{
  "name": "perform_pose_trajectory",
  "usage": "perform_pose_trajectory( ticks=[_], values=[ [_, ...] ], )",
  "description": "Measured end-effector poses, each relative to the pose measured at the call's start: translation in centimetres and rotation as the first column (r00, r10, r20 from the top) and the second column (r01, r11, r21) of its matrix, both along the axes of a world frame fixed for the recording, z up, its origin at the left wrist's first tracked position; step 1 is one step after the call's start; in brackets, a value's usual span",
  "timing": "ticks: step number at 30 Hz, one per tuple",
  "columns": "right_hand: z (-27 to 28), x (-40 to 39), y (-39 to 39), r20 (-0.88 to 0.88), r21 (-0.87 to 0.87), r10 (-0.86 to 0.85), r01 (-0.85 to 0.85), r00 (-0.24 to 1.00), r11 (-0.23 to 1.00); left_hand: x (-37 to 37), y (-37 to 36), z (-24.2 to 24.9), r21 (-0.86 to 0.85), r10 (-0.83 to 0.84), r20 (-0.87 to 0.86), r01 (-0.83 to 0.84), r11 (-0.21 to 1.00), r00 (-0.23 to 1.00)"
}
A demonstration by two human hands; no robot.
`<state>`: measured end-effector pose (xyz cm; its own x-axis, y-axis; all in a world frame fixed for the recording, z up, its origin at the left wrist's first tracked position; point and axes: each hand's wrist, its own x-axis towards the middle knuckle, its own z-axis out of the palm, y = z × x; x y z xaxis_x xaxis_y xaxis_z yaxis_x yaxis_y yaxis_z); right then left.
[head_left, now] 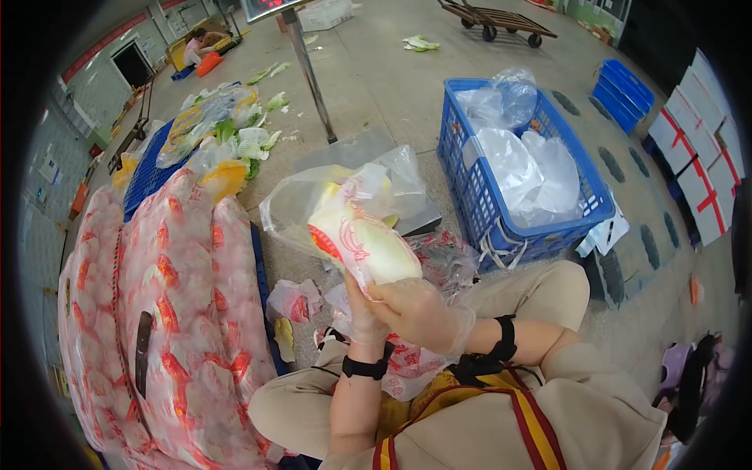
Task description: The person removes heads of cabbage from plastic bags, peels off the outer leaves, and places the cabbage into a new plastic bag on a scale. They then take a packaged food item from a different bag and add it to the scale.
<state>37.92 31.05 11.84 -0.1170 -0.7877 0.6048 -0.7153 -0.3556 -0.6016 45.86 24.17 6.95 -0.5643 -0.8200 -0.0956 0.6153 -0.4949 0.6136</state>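
Note:
A pale napa cabbage (399,262), partly covered by a white wrapper (341,227) with red print, is held up in front of me. My left hand (366,315) grips its near end from below and the left. My right hand (423,312), in a clear plastic glove, closes around the near end from the right, its fingers meeting the left hand. Just beyond the cabbage, a large clear plastic bag (294,200) with pale leafy contents lies on a floor scale's platform (345,149). Crumpled printed wrappers (407,360) lie in my lap and between my legs.
Large bags of wrapped cabbages (180,313) are stacked at left, with a dark knife-like tool (142,352) on them. A blue crate (576,229) at right holds clear plastic bags. The scale post (313,78) rises ahead. Farther off are a flat cart (501,22) and a crouching person (196,51).

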Motion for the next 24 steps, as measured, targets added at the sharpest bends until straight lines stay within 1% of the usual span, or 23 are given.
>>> perform_pose_trajectory(
  ticks=[1,2,3,4,5,6,7,8,9,10,11,12,13,14,15,16,17,19,20,21,22,23,24],
  values=[
    [0.2,0.1,0.2,0.004,-0.013,-0.02,0.02,1.0,1.0,-0.1,-0.1,-0.2,0.004,-0.007,0.004,0.007,1.0,1.0],
    [0.2,0.0,0.4,0.009,-0.01,-0.027,0.027,1.0,1.0,-0.1,-0.5,-0.5,0.024,0.046,0.006,-0.046,0.999,0.999],
    [0.3,-0.3,0.4,-0.013,0.033,-0.048,0.048,0.999,0.998,0.0,-1.0,-0.8,0.039,0.099,0.009,-0.099,0.994,0.995],
    [0.5,-0.6,0.3,-0.038,0.076,-0.064,0.067,0.997,0.995,0.4,-1.4,-1.4,0.038,0.093,0.012,-0.093,0.995,0.996],
    [0.9,-0.9,0.0,-0.034,0.077,-0.075,0.078,0.997,0.994,1.1,-1.7,-2.1,0.063,0.131,-0.024,-0.13,0.99,0.991],
    [1.6,-1.8,-0.2,-0.135,0.085,0.018,-0.006,0.991,0.996,1.3,-1.8,-2.6,0.092,0.15,-0.07,-0.143,0.985,0.986],
    [2.1,-2.9,0.0,-0.24,0.106,0.085,-0.061,0.967,0.993,1.7,-1.6,-3.0,-0.273,0.239,0.131,-0.197,0.942,0.962],
    [1.7,-3.6,-0.2,-0.276,0.026,0.099,-0.095,0.956,0.995,2.1,-1.5,-3.4,-0.613,0.359,0.255,-0.137,0.778,0.898],
    [1.1,-4.2,-0.6,-0.324,-0.046,0.093,-0.114,0.942,0.992,1.9,-1.9,-3.2,-0.409,0.292,0.176,-0.2,0.891,0.94],
    [1.0,-4.4,-0.9,-0.348,-0.185,0.046,-0.117,0.936,0.976,1.8,-2.1,-3.1,-0.167,0.233,0.112,-0.213,0.963,0.966],
    [0.7,-4.6,-1.4,-0.377,-0.321,0.003,-0.134,0.926,0.938,2.1,-1.7,-3.6,-0.24,0.248,0.136,-0.211,0.948,0.959],
    [0.4,-4.8,-1.8,-0.356,-0.35,0.051,-0.184,0.933,0.919,2.3,-1.6,-3.8,-0.316,0.282,0.15,-0.225,0.922,0.948],
    [0.0,-5.0,-2.1,-0.334,-0.381,0.116,-0.246,0.935,0.891,1.7,-1.4,-3.2,-0.316,0.301,0.199,-0.229,0.921,0.933],
    [-0.2,-5.1,-2.2,-0.331,-0.381,0.068,-0.199,0.941,0.903,1.4,-1.3,-2.4,-0.321,0.332,0.255,-0.244,0.915,0.908],
    [-0.5,-5.2,-2.4,-0.318,-0.392,0.122,-0.247,0.94,0.886,1.7,-2.2,-1.9,-0.147,0.248,0.153,-0.226,0.963,0.957],
    [-0.8,-5.2,-2.5,-0.305,-0.406,0.183,-0.301,0.935,0.863,1.6,-3.0,-1.6,0.03,0.185,0.041,-0.186,0.982,0.982],
    [-0.9,-5.2,-2.5,-0.299,-0.41,0.157,-0.275,0.941,0.869,1.5,-3.3,-1.2,0.026,0.188,0.029,-0.189,0.982,0.982],
    [-1.5,-4.9,-2.0,-0.223,-0.234,0.202,-0.253,0.954,0.939,1.4,-3.3,-0.9,-0.064,0.204,0.068,-0.2,0.978,0.977],
    [-2.0,-4.4,-1.9,-0.216,-0.238,0.181,-0.231,0.96,0.943,1.2,-3.3,-0.8,-0.089,0.208,0.083,-0.2,0.976,0.975],
    [-2.5,-3.9,-1.7,-0.186,-0.111,0.076,-0.098,0.98,0.989,0.9,-3.3,-0.7,-0.115,0.21,0.099,-0.199,0.973,0.973],
    [-2.9,-3.2,-1.6,-0.165,0.021,-0.032,0.036,0.986,0.999,0.6,-3.6,-0.5,-0.139,0.222,0.117,-0.205,0.969,0.968],
    [-3.3,-2.6,-1.7,-0.156,0.02,-0.051,0.055,0.986,0.998,0.3,-3.6,-0.6,-0.155,0.219,0.128,-0.198,0.968,0.967],
    [-3.7,-1.9,-1.8,-0.1,-0.013,-0.085,0.084,0.991,0.996,0.0,-3.7,-0.6,-0.17,0.218,0.143,-0.193,0.966,0.965]
  ],
)
